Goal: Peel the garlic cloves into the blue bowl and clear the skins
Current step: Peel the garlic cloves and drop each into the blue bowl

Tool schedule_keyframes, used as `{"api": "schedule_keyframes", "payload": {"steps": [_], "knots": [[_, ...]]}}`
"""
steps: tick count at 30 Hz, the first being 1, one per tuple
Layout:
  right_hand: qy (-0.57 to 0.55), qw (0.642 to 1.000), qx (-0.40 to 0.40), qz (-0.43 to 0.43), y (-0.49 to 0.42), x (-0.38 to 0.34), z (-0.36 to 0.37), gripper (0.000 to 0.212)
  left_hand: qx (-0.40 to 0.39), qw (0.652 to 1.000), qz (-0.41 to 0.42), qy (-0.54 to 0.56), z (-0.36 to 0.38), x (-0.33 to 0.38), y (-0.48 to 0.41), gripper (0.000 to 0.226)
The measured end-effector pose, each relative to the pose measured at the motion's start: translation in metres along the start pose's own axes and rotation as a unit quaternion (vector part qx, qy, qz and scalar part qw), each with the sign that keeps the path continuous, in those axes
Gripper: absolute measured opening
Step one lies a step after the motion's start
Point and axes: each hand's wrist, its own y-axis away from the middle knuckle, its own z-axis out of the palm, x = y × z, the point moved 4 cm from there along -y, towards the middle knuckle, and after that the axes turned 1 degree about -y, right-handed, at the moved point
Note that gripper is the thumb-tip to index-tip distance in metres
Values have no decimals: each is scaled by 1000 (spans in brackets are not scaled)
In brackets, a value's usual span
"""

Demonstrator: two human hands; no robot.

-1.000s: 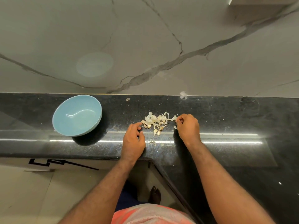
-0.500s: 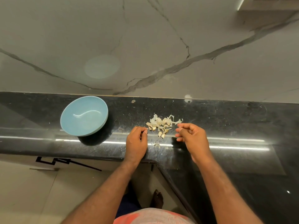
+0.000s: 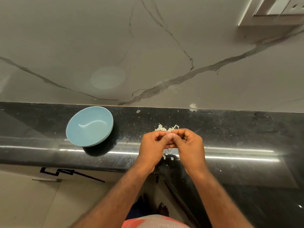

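The blue bowl (image 3: pixel 89 126) sits empty on the black counter, to the left of my hands. A small pile of garlic cloves and pale skins (image 3: pixel 164 128) lies near the middle of the counter, mostly hidden behind my fingers. My left hand (image 3: pixel 153 145) and my right hand (image 3: pixel 189 145) meet just in front of the pile, fingers curled. Their fingertips pinch a garlic clove between them, which the fingers almost wholly cover. A few loose skin flakes (image 3: pixel 167 156) lie on the counter below my hands.
The black stone counter (image 3: pixel 238 137) runs left to right, backed by a grey marble wall (image 3: pixel 164 55). Its front edge steps back near my body, with floor and my foot showing below. A small crumb (image 3: pixel 138 111) lies by the wall.
Both hands left the sides of the pile, rose slightly and came together, and now pinch a clove between them. The bowl has not moved.
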Motion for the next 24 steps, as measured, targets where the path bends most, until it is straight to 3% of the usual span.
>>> {"api": "schedule_keyframes", "payload": {"steps": [6, 13, 20, 24], "knots": [[5, 999, 15, -49, -1, -33, -5, 20, 27, 997, 69, -35, 5, 31, -5, 12], [97, 992, 34, -75, -6, -56, -8, 19, 4, 998, 55, 0, -9, 53, -14, 15], [251, 949, 24, -190, -11, -65, 15, 13, -23, 998, 42, 43, -19, 64, -18, 11], [264, 934, 47, -235, -12, -65, 23, 16, -31, 996, 29, 81, -19, 70, -25, 9]]}}
